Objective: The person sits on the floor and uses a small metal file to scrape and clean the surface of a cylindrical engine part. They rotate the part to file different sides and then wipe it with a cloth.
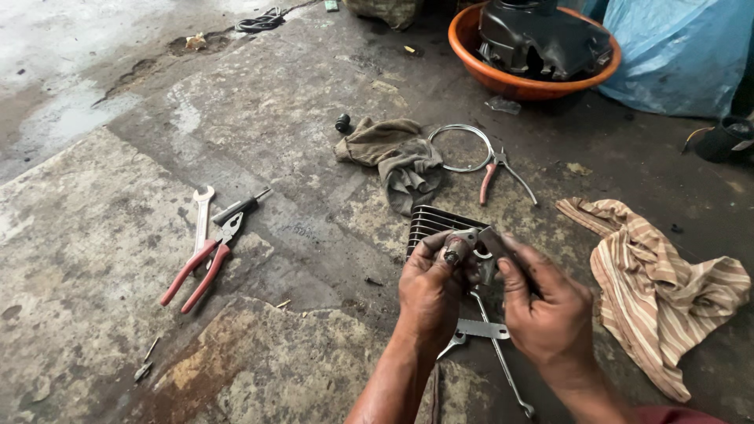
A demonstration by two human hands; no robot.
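Observation:
My left hand (430, 292) grips a small grey metal engine part (465, 245) with a round stub end, held up at chest height. My right hand (542, 306) closes on the other side of the same part, thumb pressed against it. Just behind the hands a finned black engine cylinder (430, 222) lies on the concrete floor. Under the hands lie thin metal spanners (491, 338) on the floor.
Red-handled pliers (203, 271), a silver spanner (203, 212) and a black-handled screwdriver (239, 206) lie at left. A grey rag (397, 157), a wire ring (462, 147) with small pliers (499, 173), a striped cloth (660, 286), and an orange basin (487, 74) holding a black engine casing (542, 35) surround me.

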